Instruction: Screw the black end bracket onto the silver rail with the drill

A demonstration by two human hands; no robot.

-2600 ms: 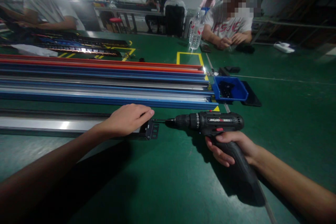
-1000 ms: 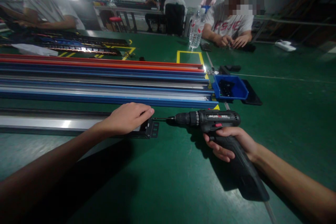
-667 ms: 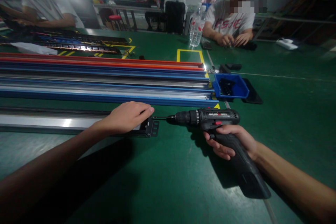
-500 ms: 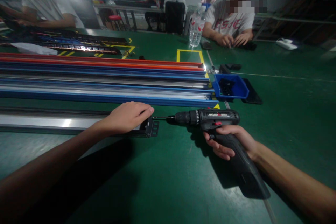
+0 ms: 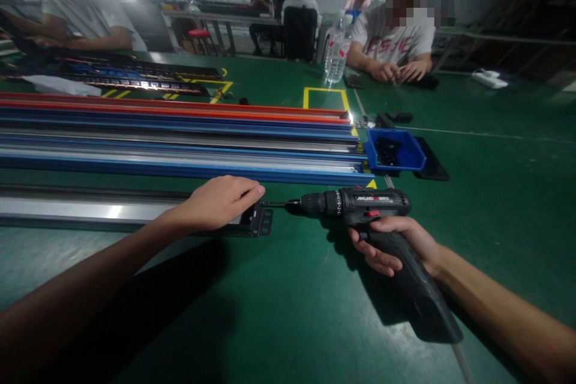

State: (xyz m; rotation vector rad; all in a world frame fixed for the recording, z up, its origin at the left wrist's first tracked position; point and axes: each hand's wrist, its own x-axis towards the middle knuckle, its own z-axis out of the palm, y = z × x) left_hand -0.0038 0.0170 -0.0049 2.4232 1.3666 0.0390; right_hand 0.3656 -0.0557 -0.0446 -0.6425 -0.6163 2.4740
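Observation:
My left hand (image 5: 219,203) lies palm down over the right end of a long silver and black rail (image 5: 90,211), fingers together and pressing on it just behind its black end bracket (image 5: 263,222). My right hand (image 5: 392,245) is wrapped round the grip of a black cordless drill (image 5: 360,205). The drill lies level, and its bit points left and meets the end of the rail beside the bracket.
A stack of long blue, silver and red rails (image 5: 180,132) lies behind the near rail. A blue bin (image 5: 395,151) with dark parts sits at its right end. A water bottle (image 5: 336,51) stands farther back. Other people sit across the green table (image 5: 495,180).
Hardly anything has moved. The drill has crept a little to the left toward the rail end since the earliest frame, and my left hand has stayed on the rail.

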